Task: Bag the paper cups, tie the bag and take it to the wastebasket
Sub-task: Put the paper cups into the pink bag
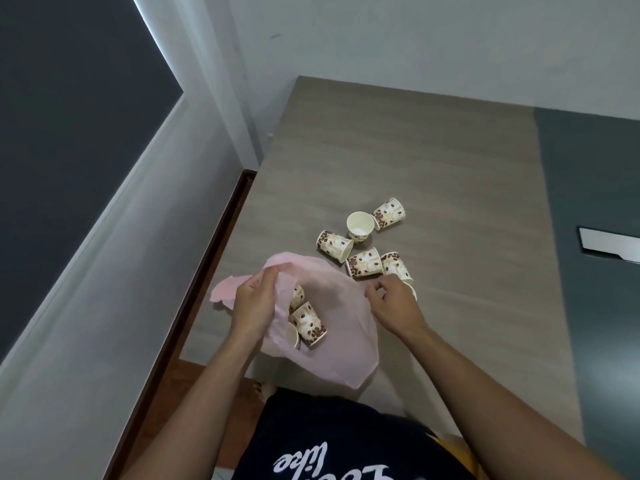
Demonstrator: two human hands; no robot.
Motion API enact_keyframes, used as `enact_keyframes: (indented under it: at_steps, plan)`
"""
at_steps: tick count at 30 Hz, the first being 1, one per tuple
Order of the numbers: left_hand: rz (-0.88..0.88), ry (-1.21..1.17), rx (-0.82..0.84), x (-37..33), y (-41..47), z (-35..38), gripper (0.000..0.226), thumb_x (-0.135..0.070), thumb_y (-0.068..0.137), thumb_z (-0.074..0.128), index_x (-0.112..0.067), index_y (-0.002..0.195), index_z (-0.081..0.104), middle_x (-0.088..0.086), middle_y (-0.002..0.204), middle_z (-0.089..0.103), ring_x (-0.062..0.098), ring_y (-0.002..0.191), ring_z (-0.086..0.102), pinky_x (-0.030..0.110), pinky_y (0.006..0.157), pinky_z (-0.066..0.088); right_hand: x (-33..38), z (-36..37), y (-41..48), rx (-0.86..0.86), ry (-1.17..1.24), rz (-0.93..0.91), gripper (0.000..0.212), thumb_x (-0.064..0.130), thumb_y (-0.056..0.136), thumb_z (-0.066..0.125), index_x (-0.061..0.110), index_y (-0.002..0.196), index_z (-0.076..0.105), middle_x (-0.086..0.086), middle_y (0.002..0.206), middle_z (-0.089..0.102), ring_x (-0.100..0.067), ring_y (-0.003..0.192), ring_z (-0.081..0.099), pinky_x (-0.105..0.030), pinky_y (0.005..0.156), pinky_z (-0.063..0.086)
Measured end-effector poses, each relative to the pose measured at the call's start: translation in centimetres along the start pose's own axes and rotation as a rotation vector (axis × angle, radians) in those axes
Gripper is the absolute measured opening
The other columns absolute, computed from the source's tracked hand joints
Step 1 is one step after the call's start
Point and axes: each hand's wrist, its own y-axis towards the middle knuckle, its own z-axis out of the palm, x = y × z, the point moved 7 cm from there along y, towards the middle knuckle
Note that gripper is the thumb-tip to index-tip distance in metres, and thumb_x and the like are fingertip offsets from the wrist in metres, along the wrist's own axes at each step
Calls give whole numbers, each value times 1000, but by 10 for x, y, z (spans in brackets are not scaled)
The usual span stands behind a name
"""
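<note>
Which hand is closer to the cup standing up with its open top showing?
The right hand. It is below the upright cup, with lying cups between them. The left hand is farther off to the lower left, gripping the pink bag.

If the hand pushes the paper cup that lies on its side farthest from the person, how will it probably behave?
The farthest cup lies on its side on the smooth table, so it would probably roll in a curve. It looks thin, empty paper: likely light and easily crushed.

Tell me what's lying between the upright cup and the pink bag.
In the head view, one tipped cup lies between the upright cup and the pink bag, on the table.
</note>
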Motion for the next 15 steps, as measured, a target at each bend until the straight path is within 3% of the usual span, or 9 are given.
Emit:
enact_keyframes:
  at_steps: [2, 4, 7, 10, 13, 15]
  plan:
    - [-3, 7, 11, -3, -1, 6, 36, -54, 106, 61, -25, 93, 78, 10, 89, 76, 26, 91, 71, 35, 72, 52, -33, 9, 4, 77, -68, 129, 26, 39, 91, 59, 22, 88, 78, -9, 110, 70, -24, 82, 71, -34, 76, 57]
    - [-5, -2, 29, -6, -2, 11, 32, -54, 104, 64, -29, 88, 78, 6, 85, 74, 23, 86, 69, 33, 69, 50, -66, 30, 5, 227, -119, 190, 39, 41, 82, 55, 18, 95, 83, -18, 116, 70, -27, 79, 73, -32, 74, 56]
    - [8, -17, 64, -7, 0, 19, 32, -55, 100, 68, -29, 96, 85, 17, 96, 79, 29, 96, 74, 41, 84, 58, -92, 47, 1, 309, -169, 192, 43, 31, 85, 56, 4, 109, 79, -25, 121, 71, -44, 105, 70, -34, 84, 50]
    - [34, -32, 73, -9, 2, 23, 29, -55, 100, 68, -34, 101, 88, 12, 107, 82, 30, 110, 76, 46, 99, 60, -85, 37, -8, 236, -124, 167, 28, 22, 95, 59, 9, 115, 75, -21, 115, 73, -48, 112, 66, -40, 90, 53]
    - [13, -57, 48, -10, 2, 23, 31, -53, 103, 67, -30, 102, 88, -2, 98, 84, 22, 105, 76, 39, 87, 59, -74, 8, -6, 10, -109, 141, 30, 32, 104, 62, 10, 98, 81, -16, 100, 80, -41, 96, 74, -41, 80, 56]
    - [3, -53, 45, -11, 2, 23, 32, -54, 102, 66, -30, 103, 88, -2, 101, 83, 19, 102, 74, 37, 83, 56, -64, -20, -6, -140, -75, 129, 35, 37, 105, 62, 12, 88, 79, -10, 86, 79, -35, 83, 74, -39, 73, 55]
